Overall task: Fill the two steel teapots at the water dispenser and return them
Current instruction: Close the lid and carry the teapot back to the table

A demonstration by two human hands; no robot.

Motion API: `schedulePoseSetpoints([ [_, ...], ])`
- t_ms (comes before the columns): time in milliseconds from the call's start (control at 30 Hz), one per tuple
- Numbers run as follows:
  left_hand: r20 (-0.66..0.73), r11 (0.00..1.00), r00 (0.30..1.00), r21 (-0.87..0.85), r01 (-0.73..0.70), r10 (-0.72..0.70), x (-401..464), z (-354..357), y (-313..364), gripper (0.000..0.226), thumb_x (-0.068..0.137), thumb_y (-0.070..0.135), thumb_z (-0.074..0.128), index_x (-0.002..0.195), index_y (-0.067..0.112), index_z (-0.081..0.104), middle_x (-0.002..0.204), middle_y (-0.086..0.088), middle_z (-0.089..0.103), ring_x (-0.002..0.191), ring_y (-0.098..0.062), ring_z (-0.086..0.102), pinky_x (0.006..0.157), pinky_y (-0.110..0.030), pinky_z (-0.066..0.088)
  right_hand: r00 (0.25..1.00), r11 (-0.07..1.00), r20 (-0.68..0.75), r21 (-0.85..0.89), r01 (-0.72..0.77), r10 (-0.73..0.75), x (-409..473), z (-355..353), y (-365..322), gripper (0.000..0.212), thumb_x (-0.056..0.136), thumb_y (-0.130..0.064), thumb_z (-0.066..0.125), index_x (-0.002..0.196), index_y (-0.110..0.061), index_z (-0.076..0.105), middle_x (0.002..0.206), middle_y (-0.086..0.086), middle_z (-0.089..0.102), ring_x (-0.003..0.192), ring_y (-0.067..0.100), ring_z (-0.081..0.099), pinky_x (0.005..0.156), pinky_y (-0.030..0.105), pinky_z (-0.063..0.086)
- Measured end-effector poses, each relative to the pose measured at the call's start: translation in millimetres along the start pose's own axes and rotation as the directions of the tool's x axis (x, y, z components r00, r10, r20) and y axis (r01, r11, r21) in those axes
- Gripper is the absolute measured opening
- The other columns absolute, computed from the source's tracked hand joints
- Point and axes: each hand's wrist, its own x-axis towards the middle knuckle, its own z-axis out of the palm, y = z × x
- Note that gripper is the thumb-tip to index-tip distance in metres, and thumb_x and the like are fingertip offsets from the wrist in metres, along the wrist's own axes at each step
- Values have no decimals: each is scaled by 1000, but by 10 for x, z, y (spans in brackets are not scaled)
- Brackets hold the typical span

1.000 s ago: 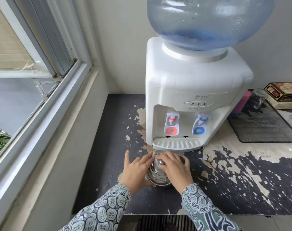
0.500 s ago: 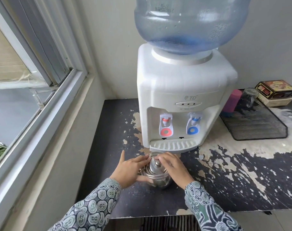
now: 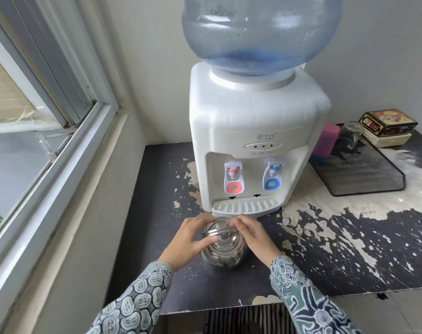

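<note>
**Steel teapot sitting on the counter between both hands, in front of the dispenser**

Black-painted counter (image 3: 349,249), its coating peeling away in pale patches, is carrying everything along a white wall beside a grey-framed window (image 3: 60,145). A white plastic water dispenser (image 3: 253,121) is standing at the back of it, bearing an upturned blue translucent water bottle (image 3: 260,32); a red tap (image 3: 233,175) and a blue tap (image 3: 273,174) are hanging above its ribbed drip tray (image 3: 244,205). To the right, a black wire-mesh tray (image 3: 364,172) is holding a pink cup (image 3: 325,143) and an upturned clear glass (image 3: 349,135), with a dark printed box (image 3: 388,122) lying on a paler box just behind.

A round polished steel teapot (image 3: 223,249) is resting on the counter just in front of the drip tray, its lid on and its bail handle raised across the top. The left hand (image 3: 190,239) is curling against the pot's left side, thumb lying over the lid's edge. The right hand (image 3: 253,237) is pinching the right end of the handle with bent fingers. Patterned sleeves are covering both forearms.
</note>
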Motion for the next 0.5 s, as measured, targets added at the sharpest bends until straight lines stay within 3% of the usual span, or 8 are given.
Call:
schedulePoseSetpoints([
  [67,-54,999,998,-27,-38,37,26,76,30,38,69,68,55,95,41,58,98,24,59,97,10,47,83,-7,36,999,997,42,-72,1,2,24,-30,-11,38,72,-62,54,82,-26,62,100,1,69,97,9,62,90,26,47],
  [133,-51,996,998,-88,-24,20,75,151,62,27,81,50,61,85,24,67,81,3,69,74,-1,56,73,-24,45,999,995,48,-103,-1,6,32,-56,1,26,68,-57,60,79,-33,60,97,-5,68,98,10,62,92,27,46],
  [167,-47,995,999,-103,-3,-2,100,174,70,29,86,42,58,81,15,67,75,-6,69,66,-4,56,68,-29,46,999,994,39,-108,-7,11,24,-60,2,24,67,-55,61,79,-34,60,95,-8,67,97,9,62,92,27,47],
  [233,-62,994,998,-105,16,-23,147,201,51,33,89,35,53,68,10,60,61,-9,61,55,0,50,57,-24,45,1000,995,17,-101,-4,6,22,-50,8,26,68,-55,60,82,-33,60,90,-10,67,91,5,63,87,24,48],
  [300,-86,993,995,-114,40,-50,189,208,42,40,89,38,52,70,4,60,61,-16,60,57,-5,50,58,-30,46,1000,995,-4,-103,4,-5,27,-34,-32,36,67,-61,56,82,-28,61,84,-10,66,81,3,62,79,20,48],
  [333,-87,990,994,-130,56,-67,204,215,32,43,88,40,52,73,2,62,61,-15,60,58,-8,50,58,-33,46,1000,995,-13,-104,0,-2,26,-30,-46,41,67,-63,54,80,-24,61,80,-7,65,76,3,61,75,21,48],
  [400,-86,982,992,-175,76,-92,213,216,87,48,85,47,56,65,4,59,53,-1,50,53,-7,44,53,-25,39,1000,994,-23,-108,-8,5,7,-57,-40,34,72,-56,57,71,-23,58,70,-6,60,64,0,55,66,20,44],
  [500,-41,978,995,-189,84,-93,248,257,293,66,78,67,50,60,3,45,52,4,32,49,-9,30,50,-22,27,999,996,-24,-85,-35,33,-78,-231,3,45,72,-57,61,78,-12,63,78,11,66,74,23,63,73,36,50],
])
